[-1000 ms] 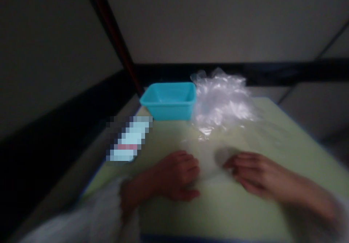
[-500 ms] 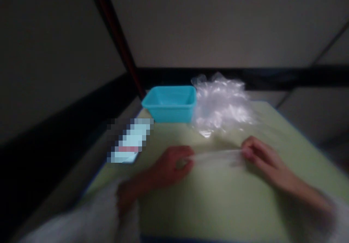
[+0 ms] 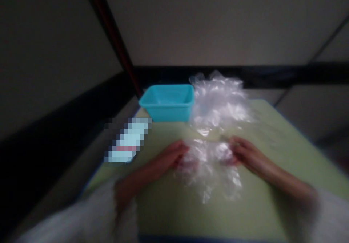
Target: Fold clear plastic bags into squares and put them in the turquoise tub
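A clear, crinkled plastic bag (image 3: 205,166) hangs between my hands over the green table. My left hand (image 3: 178,155) is closed on its left side, with some fingers seen through the film. On the right side, my right hand (image 3: 236,150) grips the bag's upper edge. The film is creased and shiny, and its lower part spreads toward me. Behind it lies a heap of similar clear plastic (image 3: 220,103). Blur hides the exact fingertips of both hands.
A turquoise basin (image 3: 170,113) stands at the back left, touching or close to the heap. A pixelated flat object (image 3: 129,139) lies at the left edge of the green table (image 3: 212,221). Walls rise behind and on the left.
The plastic between my hands was a thin, taut strip; now it is spread wide and hangs down. My hands have moved slightly closer together.
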`<state>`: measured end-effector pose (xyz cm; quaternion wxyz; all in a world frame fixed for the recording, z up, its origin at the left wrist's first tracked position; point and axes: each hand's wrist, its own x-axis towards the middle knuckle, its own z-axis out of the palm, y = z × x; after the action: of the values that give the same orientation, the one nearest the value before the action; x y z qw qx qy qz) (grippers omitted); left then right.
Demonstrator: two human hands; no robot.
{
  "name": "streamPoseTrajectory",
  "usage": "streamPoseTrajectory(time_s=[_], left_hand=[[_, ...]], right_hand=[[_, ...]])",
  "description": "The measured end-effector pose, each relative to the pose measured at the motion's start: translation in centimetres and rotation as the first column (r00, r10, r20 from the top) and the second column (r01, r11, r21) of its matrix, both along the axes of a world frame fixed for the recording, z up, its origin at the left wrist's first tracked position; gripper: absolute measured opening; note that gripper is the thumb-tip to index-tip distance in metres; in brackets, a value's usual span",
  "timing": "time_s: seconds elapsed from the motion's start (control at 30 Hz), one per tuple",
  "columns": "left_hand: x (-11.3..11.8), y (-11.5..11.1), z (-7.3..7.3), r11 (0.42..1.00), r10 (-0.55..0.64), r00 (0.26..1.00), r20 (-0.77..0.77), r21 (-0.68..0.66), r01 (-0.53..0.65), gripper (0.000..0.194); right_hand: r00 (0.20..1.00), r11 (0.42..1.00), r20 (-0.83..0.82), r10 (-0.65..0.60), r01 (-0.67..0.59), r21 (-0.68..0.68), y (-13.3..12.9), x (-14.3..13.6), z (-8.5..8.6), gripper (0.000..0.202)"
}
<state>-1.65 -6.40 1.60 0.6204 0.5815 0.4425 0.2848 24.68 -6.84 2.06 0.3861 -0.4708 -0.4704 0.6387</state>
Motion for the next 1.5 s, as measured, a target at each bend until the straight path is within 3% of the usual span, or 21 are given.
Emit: streamPoseTrajectory(time_s=[0.1,0.27,0.37,0.43,0.5,0.57,0.63,0.67,0.7,0.77,0.83,0.87,0.93,1.03,1.13,1.27,1.5], left_hand=[[-0.3,0.1,-0.3,0.979,-0.065,0.997,0.05,-0.189,0.074,0.048],[-0.1,-1.0,0.1,0.993,-0.101,0.987,-0.122,-0.076,0.093,0.087],[0.3,-1.6,0.4,0.996,-0.077,0.983,-0.169,-0.049,0.07,0.093],[0.4,-1.4,0.5,0.999,-0.034,0.985,-0.171,-0.039,0.028,0.091],[0.3,-0.8,0.5,0.997,0.073,0.983,-0.168,0.008,-0.073,0.085],[0.0,0.2,0.5,0.97,0.226,0.963,-0.15,0.123,-0.209,0.073],[-0.3,1.1,0.6,0.898,0.381,0.917,-0.121,0.283,-0.336,0.059],[-0.5,1.4,0.7,0.852,0.443,0.89,-0.108,0.359,-0.381,0.054],[-0.6,1.6,0.7,0.807,0.493,0.865,-0.098,0.424,-0.412,0.049],[-0.6,1.7,0.7,0.755,0.533,0.841,-0.094,0.502,-0.423,0.041],[-0.4,1.4,0.8,0.754,0.515,0.849,-0.117,0.533,-0.384,0.036],[-0.3,1.2,0.8,0.76,0.5,0.856,-0.134,0.542,-0.359,0.034],[-0.1,0.8,0.8,0.776,0.47,0.866,-0.171,0.547,-0.313,0.031],[0.2,0.5,1.0,0.793,0.453,0.869,-0.2,0.536,-0.289,0.026],[0.2,0.5,1.2,0.801,0.445,0.87,-0.212,0.53,-0.28,0.023],[0.3,0.5,1.1,0.811,0.428,0.874,-0.229,0.525,-0.26,0.019],[0.3,0.5,1.0,0.824,0.389,0.882,-0.266,0.528,-0.204,0.014]], right_hand=[[1.0,1.0,0.008,-0.017,0.017,0.013,0.1,0.2,-0.2,0.026],[0.999,0.999,0.038,-0.023,0.022,0.036,0.3,0.6,0.0,0.025],[0.989,0.999,0.15,-0.008,0.001,0.045,0.5,1.1,0.3,0.025],[0.966,0.997,0.249,0.071,-0.076,0.013,0.5,1.6,0.9,0.027],[0.921,0.969,0.302,0.247,-0.236,-0.073,0.2,2.2,1.7,0.028],[0.816,0.862,0.278,0.506,-0.466,-0.2,-0.5,3.0,2.6,0.027],[0.629,0.655,0.196,0.752,-0.681,-0.327,-1.3,3.8,3.5,0.028],[0.56,0.584,0.179,0.809,-0.733,-0.348,-1.6,4.2,3.9,0.029],[0.514,0.552,0.201,0.834,-0.76,-0.343,-1.8,4.4,4.3,0.028],[0.534,0.631,0.375,0.758,-0.746,-0.212,-1.8,4.5,4.8,0.027],[0.622,0.734,0.598,0.505,-0.674,0.082,-1.4,4.1,4.9,0.028],[0.658,0.738,0.664,0.355,-0.633,0.233,-1.2,3.8,4.8,0.028],[0.654,0.658,0.735,0.178,-0.635,0.406,-0.8,3.1,4.3,0.04],[0.523,0.507,0.837,0.163,-0.772,0.383,-0.6,2.6,3.1,0.076],[0.417,0.425,0.896,0.151,-0.846,0.323,-0.6,2.7,1.7,0.093],[0.375,0.397,0.917,0.136,-0.869,0.296,-0.6,3.0,0.8,0.1],[0.347,0.381,0.929,0.131,-0.883,0.276,-0.4,3.0,0.9,0.106]])
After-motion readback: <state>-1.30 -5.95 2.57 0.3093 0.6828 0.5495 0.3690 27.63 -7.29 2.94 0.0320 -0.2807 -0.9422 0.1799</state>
